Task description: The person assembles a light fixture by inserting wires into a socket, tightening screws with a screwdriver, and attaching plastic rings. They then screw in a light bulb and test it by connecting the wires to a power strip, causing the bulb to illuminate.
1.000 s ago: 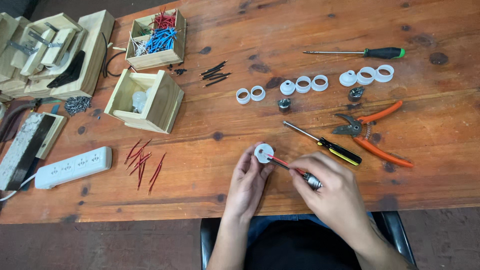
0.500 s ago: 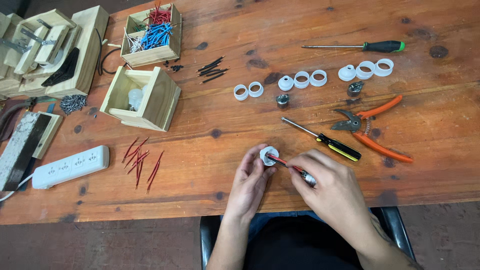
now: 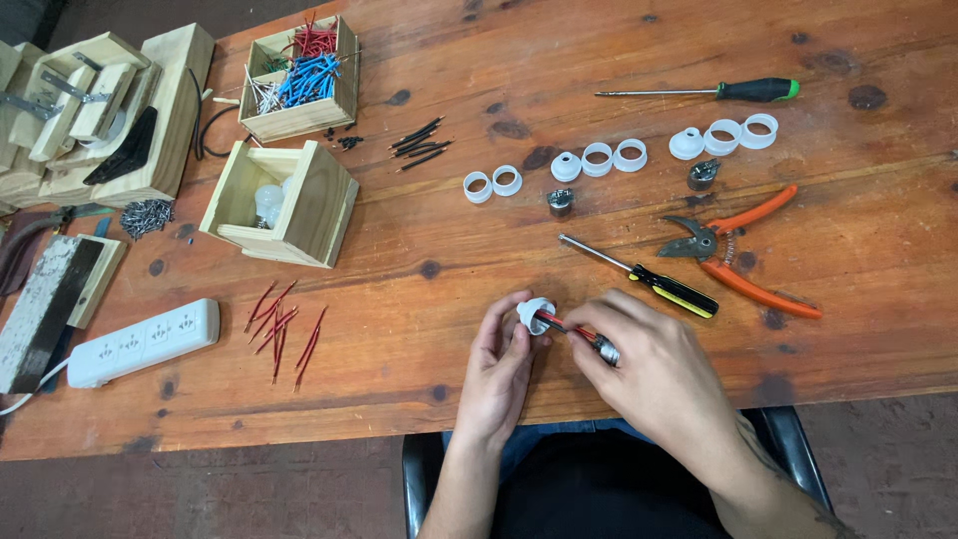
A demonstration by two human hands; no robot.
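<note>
Both hands lower than before, white socket (image 3: 535, 314) tilted sideways now.

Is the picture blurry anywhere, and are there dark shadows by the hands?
Head view: sharp and evenly lit all over; the left hand and right hand show no blur, the white socket piece between them is crisp, only soft faint shadows fall on the wooden table, and no glare shows.

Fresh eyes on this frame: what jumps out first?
At the near edge of the wooden table, the left hand pinches a small white round plastic fitting while the right hand works a red-handled tool into it. To the right lie orange-handled cutting pliers; at the far left, a wooden box of coloured wires.
</note>
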